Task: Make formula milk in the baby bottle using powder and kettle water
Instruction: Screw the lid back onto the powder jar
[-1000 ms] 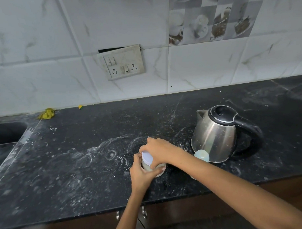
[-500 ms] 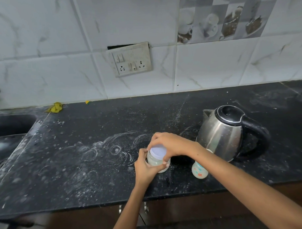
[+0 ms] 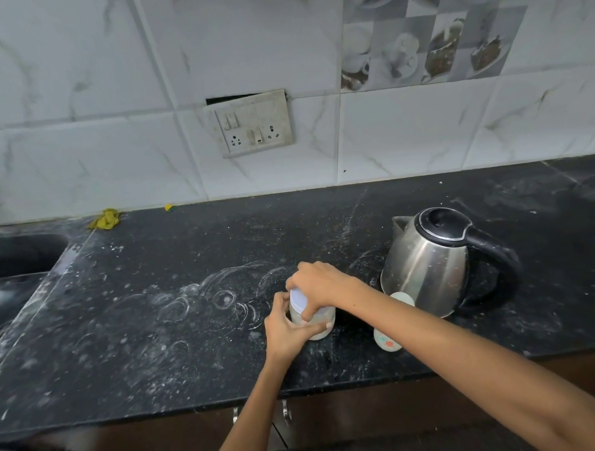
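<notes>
Little has shifted: right hand (image 3: 320, 281) still clamps the white lid (image 3: 300, 300) of the upright translucent powder jar (image 3: 313, 321), left hand (image 3: 286, 327) gripping its body; small baby bottle (image 3: 389, 337) stands just right, beside the steel kettle (image 3: 425, 264).

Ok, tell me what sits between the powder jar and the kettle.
The right forearm crosses that stretch, and the baby bottle stands under it, in front of the kettle. Both hands are on the powder jar: the left hand grips its body, the right hand its white lid.
</notes>
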